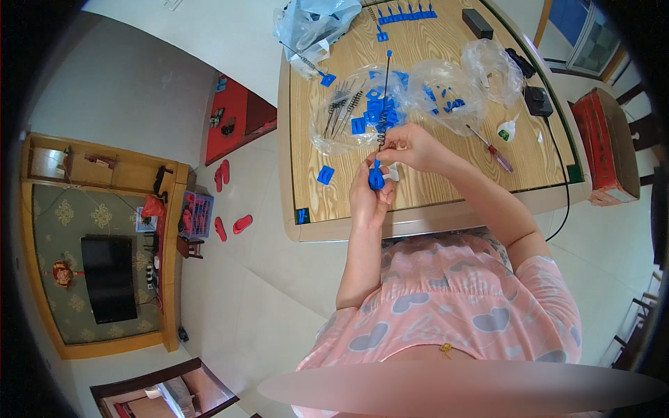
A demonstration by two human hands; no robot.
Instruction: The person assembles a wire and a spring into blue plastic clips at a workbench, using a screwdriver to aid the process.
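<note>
Near the table's front edge, my left hand (366,198) is closed around a blue plastic piece (376,178). A thin dark rod (386,83) with a coil spring on its lower part rises from that piece and ends in a small blue tip. My right hand (416,148) pinches the rod's lower end, just above the blue piece. Beyond my hands lies a clear plastic bag (322,139) with loose black springs (338,108) and blue plastic parts (382,111). One loose blue part (325,175) rests left of my left hand.
Right of the parts, another clear bag (418,76) holds small blue pieces. A screwdriver (498,157) lies near a black adapter (538,102) with a cable. At the back are a light-blue bag (324,21), a row of blue pieces (408,17) and a black box (477,24).
</note>
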